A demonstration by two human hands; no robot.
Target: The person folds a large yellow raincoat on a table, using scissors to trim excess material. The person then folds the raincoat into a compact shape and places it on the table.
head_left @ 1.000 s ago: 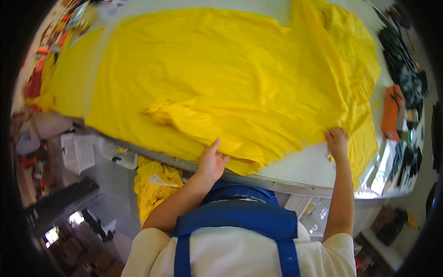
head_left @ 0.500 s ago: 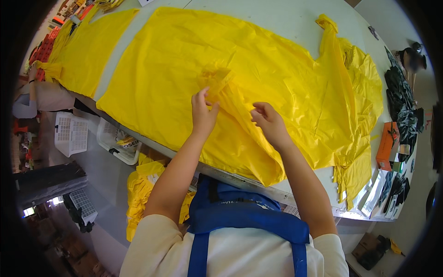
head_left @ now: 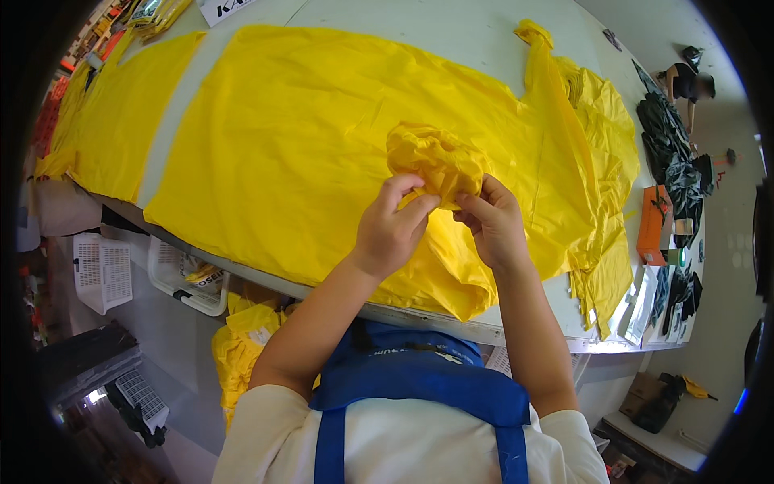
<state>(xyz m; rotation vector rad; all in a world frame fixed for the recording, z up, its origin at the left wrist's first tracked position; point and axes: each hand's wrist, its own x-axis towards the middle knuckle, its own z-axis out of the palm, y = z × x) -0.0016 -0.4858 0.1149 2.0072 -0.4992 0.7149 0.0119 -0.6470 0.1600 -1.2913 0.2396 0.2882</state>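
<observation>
A large yellow garment of thin, shiny waterproof fabric lies spread over the pale table. Its gathered sleeve end, with a puckered cuff, is lifted toward me and bunched round. On the cuff's near left edge, my left hand pinches the fabric between thumb and fingers. My right hand grips the right edge of the same cuff, thumb on the near side. From the cuff, the rest of the sleeve runs in folds toward the table's front edge.
More yellow fabric is heaped at the right, and another yellow piece lies left. Under the table's edge are white baskets and yellow fabric. An orange box and black bundles sit far right.
Both hands, open and apart over the fabric before, have closed on the gathered cuff and raised it. The view has shifted slightly, and the cuff now stands up bunched.
</observation>
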